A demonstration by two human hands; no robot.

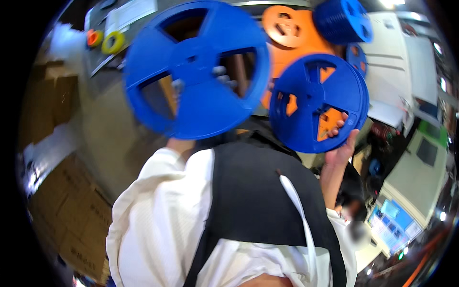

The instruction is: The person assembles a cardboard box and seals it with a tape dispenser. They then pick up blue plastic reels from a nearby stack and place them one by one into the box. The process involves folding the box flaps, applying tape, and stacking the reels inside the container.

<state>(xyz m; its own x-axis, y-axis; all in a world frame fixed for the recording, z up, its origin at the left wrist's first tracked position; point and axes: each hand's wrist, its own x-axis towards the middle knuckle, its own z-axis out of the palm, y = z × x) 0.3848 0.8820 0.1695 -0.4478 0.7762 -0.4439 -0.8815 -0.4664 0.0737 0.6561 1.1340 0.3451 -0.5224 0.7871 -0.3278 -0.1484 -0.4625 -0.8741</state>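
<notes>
A large blue plastic reel (pixel 210 107) with wide cut-out windows is held up in front of me on the left. My left hand (pixel 180 145) supports it from behind; only the wrist shows below its rim, and most of the fingers are hidden. To the right, my right hand (pixel 342 149) grips the lower right edge of a smaller blue reel (pixel 313 95). Its thumb lies outside the rim and its fingertips come through a window. A second blue rim shows just behind that reel. The two held reels are close side by side.
Beyond the reels lies an orange surface (pixel 275 55) with a round orange disc (pixel 283 26) and a stack of blue reels (pixel 334 24). A yellow ring (pixel 113 43) sits at upper left. Cardboard boxes (pixel 71 215) stand left; another person (pixel 353 210) and a lit screen (pixel 394 225) are right.
</notes>
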